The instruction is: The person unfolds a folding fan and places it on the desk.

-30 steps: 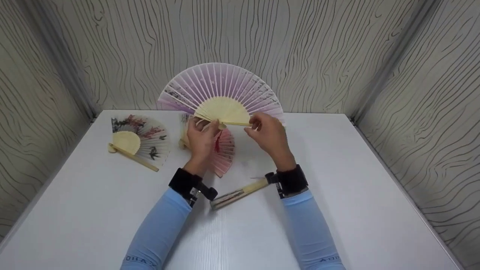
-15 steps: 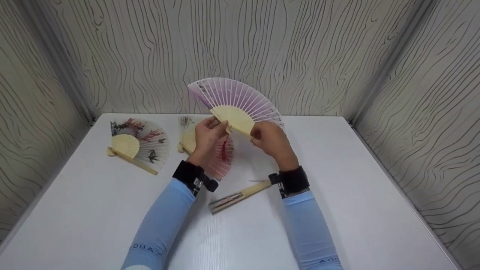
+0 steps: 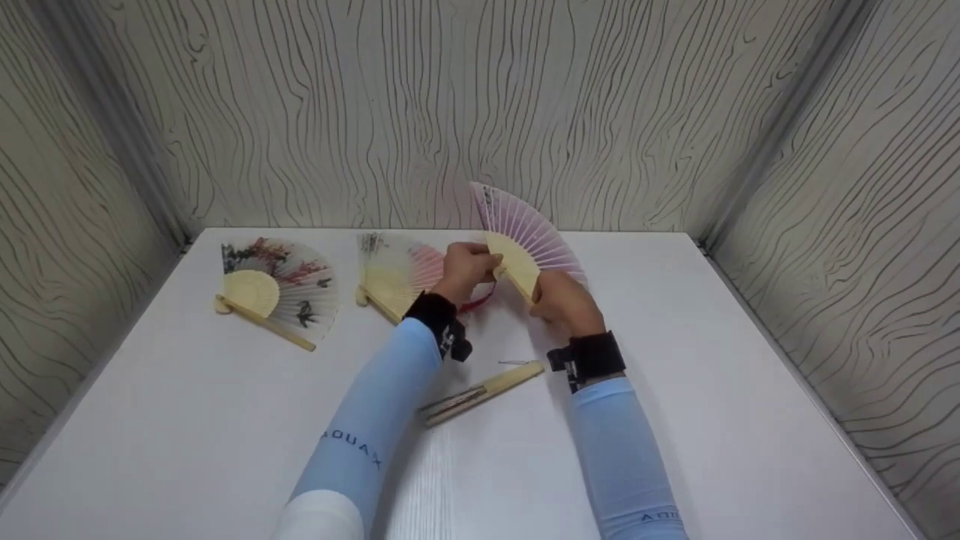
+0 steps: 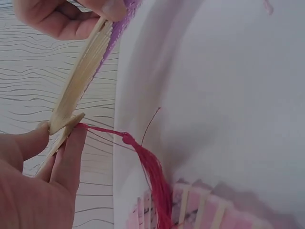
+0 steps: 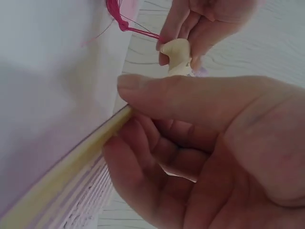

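Observation:
A purple folding fan (image 3: 531,227), partly spread, is held in the air above the back of the table. My left hand (image 3: 466,270) pinches its pivot end between thumb and fingers. With thumb and curled fingers, my right hand (image 3: 566,300) grips the near outer rib, which shows as a pale stick (image 5: 71,167) in the right wrist view. A red tassel (image 4: 155,179) hangs by its cord from the pivot in the left wrist view. Behind my left hand lies a pink fan (image 3: 426,268), partly hidden.
An open fan with red blossoms (image 3: 300,277) lies at the table's left. Beside the pink fan is a pale fan (image 3: 386,262). A folded fan (image 3: 480,394) lies nearer, between the forearms. Patterned walls (image 3: 420,112) stand behind and at both sides of the table (image 3: 750,420).
The purple fan has narrowed from a wide spread and moved right and down. My left hand has travelled right with the pivot; my right hand has lowered slightly, still gripping the outer rib.

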`<state>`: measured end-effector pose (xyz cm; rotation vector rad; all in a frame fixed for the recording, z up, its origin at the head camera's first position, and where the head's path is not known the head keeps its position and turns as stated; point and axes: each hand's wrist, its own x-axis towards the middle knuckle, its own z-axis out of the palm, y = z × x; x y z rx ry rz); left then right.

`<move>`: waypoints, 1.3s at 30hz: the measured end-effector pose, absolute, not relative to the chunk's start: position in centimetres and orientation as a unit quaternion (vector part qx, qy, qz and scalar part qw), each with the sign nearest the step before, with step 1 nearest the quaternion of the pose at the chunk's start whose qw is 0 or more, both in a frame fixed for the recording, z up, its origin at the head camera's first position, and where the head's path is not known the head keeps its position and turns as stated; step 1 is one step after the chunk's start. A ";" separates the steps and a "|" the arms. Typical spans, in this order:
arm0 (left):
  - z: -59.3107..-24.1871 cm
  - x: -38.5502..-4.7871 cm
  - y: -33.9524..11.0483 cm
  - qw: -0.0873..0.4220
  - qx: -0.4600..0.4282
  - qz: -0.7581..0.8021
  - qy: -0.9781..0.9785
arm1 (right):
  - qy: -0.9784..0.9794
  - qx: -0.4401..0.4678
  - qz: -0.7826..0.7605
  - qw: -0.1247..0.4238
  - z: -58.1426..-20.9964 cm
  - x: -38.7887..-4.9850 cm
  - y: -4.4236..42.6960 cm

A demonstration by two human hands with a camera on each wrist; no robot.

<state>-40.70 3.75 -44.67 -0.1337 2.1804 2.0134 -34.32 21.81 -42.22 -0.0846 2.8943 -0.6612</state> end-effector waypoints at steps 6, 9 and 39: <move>-46.7 -41.5 5.3 0.110 -0.089 0.643 0.753 | 0.972 -0.026 -0.200 0.123 -42.9 -34.8 23.0; -47.7 -42.0 5.4 0.095 -0.105 0.630 0.763 | 0.970 -0.027 -0.203 0.130 -43.4 -35.1 23.1; -52.5 -46.8 8.3 0.004 -0.055 0.408 0.911 | 0.965 -0.004 -0.225 0.137 -45.5 -36.0 22.9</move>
